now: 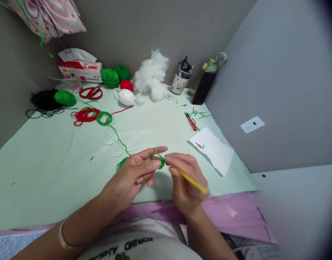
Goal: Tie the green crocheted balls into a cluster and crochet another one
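Observation:
My left hand (pixel 136 171) pinches a small green crochet piece (pixel 162 162) between thumb and fingers. Its index finger is stretched out with green yarn (pixel 118 137) passing over it; that strand runs back across the table to a green ring of yarn (pixel 104 118). In my right hand (pixel 186 180) is a yellow-handled crochet hook (pixel 191 181), held like a pen. The hook's tip is at the green piece, and I cannot make out whether it sits inside a loop. More green yarn (pixel 121 165) lies partly hidden behind my left hand.
At the back stand a tissue box (pixel 81 71), green yarn balls (pixel 110 77), white stuffing (pixel 152 77), a pen cup (pixel 180 81) and a phone (pixel 204 87) against a bottle (pixel 210 65). Red scissors (pixel 91 93) lie left; orange snips (pixel 191 121) and white paper (pixel 213 151) lie right.

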A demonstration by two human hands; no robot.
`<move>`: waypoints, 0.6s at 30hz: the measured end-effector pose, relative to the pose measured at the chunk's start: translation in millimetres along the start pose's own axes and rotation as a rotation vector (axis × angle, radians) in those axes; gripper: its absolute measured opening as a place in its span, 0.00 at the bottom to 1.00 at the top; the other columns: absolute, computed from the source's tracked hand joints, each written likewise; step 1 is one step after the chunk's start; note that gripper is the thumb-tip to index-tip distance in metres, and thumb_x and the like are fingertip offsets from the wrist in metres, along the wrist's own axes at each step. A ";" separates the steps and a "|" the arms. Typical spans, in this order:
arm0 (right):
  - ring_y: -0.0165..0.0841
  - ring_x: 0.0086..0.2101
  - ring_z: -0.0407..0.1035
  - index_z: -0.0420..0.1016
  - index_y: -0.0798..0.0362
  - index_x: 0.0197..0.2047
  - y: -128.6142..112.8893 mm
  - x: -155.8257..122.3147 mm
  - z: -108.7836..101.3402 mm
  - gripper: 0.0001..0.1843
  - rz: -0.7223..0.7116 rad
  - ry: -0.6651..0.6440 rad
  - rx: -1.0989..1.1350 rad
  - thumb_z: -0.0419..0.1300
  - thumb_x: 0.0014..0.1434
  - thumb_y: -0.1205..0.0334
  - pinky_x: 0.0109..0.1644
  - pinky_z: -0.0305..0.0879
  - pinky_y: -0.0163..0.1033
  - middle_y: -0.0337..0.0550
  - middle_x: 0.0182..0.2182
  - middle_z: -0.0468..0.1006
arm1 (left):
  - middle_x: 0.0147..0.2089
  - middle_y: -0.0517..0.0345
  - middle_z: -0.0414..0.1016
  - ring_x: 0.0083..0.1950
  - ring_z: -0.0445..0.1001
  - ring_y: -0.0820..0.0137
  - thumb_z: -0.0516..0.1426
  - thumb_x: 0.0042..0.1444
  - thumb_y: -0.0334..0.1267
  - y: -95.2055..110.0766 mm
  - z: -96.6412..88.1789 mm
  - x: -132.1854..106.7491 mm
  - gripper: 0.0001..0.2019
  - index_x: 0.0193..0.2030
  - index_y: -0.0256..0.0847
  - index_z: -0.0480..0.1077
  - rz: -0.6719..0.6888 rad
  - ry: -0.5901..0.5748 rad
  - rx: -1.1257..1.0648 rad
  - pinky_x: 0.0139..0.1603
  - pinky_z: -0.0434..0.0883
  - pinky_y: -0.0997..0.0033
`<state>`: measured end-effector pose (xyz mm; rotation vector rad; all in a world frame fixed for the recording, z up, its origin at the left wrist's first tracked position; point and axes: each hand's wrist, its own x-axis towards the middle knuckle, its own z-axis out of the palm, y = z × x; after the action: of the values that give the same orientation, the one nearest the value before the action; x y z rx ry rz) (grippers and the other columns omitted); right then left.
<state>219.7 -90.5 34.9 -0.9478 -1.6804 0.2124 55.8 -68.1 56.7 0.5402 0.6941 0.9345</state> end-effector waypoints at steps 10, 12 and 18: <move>0.33 0.36 0.76 0.84 0.48 0.46 0.4 9.0 11.4 0.10 0.321 0.067 0.557 0.60 0.70 0.65 0.37 0.76 0.39 0.45 0.39 0.83 | 0.40 0.59 0.80 0.44 0.77 0.72 0.70 0.56 0.37 -4.8 -1.3 -3.0 0.13 0.48 0.47 0.83 0.193 0.047 0.217 0.51 0.71 0.73; 0.30 0.33 0.75 0.83 0.48 0.46 2.2 8.1 10.5 0.10 0.370 0.070 0.612 0.60 0.71 0.64 0.36 0.75 0.38 0.44 0.39 0.83 | 0.41 0.60 0.80 0.44 0.78 0.71 0.70 0.56 0.38 -6.1 -1.4 -3.3 0.15 0.51 0.49 0.82 0.189 0.026 0.214 0.53 0.71 0.70; 0.30 0.31 0.77 0.81 0.51 0.43 7.4 11.5 9.5 0.09 0.426 0.065 0.719 0.58 0.72 0.61 0.34 0.76 0.36 0.43 0.36 0.83 | 0.39 0.59 0.78 0.46 0.76 0.68 0.70 0.57 0.39 -4.2 -3.1 -4.4 0.16 0.53 0.47 0.81 0.158 0.035 0.237 0.56 0.69 0.67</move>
<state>214.4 -74.7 35.8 -0.7270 -1.1761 0.9860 53.9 -73.6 53.0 0.7987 0.8080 1.0171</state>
